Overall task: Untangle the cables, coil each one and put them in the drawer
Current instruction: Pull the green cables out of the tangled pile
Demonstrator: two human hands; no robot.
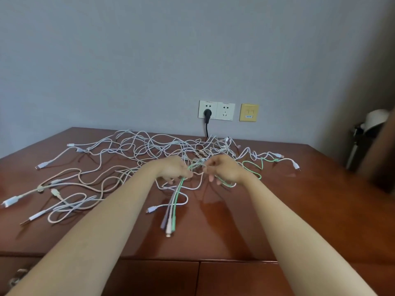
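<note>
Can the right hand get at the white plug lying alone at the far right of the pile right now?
Probably yes, once it lets go: the right hand pinches the green cable, but the white plug lies on bare desk to its right, with nothing over it.

White, pink and green cables point(162, 150) lie tangled together across the desktop point(299, 210), above the drawer fronts point(235, 280).

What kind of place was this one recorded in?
Likely a bedroom or hotel room, hard to say which: a polished wooden desk with drawer fronts stands against a plain grey wall with power sockets and a yellow data port plate.
</note>
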